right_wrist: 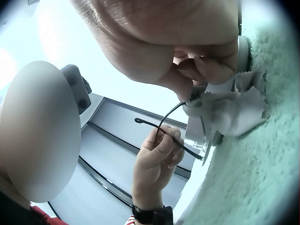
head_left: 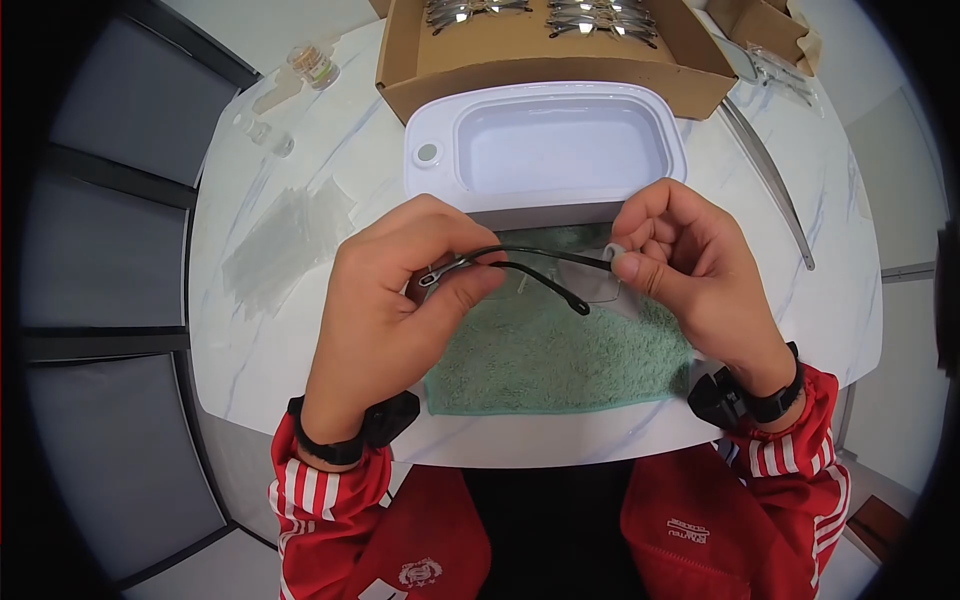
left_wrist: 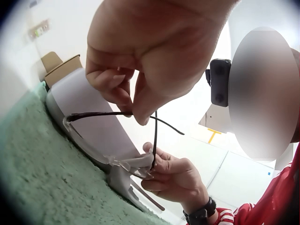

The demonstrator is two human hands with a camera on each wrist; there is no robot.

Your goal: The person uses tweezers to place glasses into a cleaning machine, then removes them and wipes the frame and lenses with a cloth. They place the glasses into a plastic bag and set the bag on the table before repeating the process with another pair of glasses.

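Note:
My left hand point(head_left: 405, 290) pinches a dark temple of a pair of rimless glasses point(head_left: 540, 254) between thumb and fingers, above the green cloth. The other temple slants down with its tip free. At the right end, my right hand point(head_left: 695, 265) pinches a small grey wiping cloth point(head_left: 618, 300) around the glasses near a lens. In the right wrist view the grey cloth point(right_wrist: 241, 110) hangs in folds under the right fingers. The left wrist view shows the clear lenses point(left_wrist: 89, 140) low over the green cloth point(left_wrist: 56, 173).
A white basin point(head_left: 430, 185) stands beyond the green towel point(head_left: 560, 370), before a cardboard box point(head_left: 560, 65) holding several glasses. Clear plastic sleeves point(head_left: 285, 245), a small bottle point(head_left: 265, 135) and a jar point(head_left: 314, 66) are at left. A grey metal strip point(head_left: 775, 185) lies at right.

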